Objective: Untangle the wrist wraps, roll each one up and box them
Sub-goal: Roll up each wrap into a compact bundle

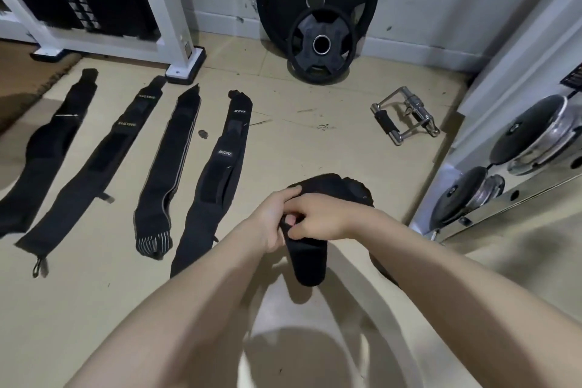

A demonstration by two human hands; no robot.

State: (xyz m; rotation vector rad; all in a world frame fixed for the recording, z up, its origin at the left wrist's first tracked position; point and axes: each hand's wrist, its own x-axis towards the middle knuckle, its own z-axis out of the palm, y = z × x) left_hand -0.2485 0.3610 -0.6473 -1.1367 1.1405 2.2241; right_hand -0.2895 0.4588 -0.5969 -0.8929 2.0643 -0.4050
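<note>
- Four black wrist wraps lie flat on the floor in the left half of the frame, side by side and apart: the first wrap, the second wrap, the third wrap with a striped end, and the fourth wrap with white words on it. I think they are spread out so that none can tangle and each is easy to roll.
- A fifth wrap is in the middle of the frame, held up off the floor. One end hangs down and the rest bunches above the hands.
- The left hand has its grip curled round the fifth wrap from the left.
- The right hand pinches the same wrap from the right, with its grip narrow. The two hands touch, likely to work a twist loose.
- No wrap is rolled yet, and I see no box.
- Weight plates lean on the wall at the top middle. A metal handle lies at the right.
</note>
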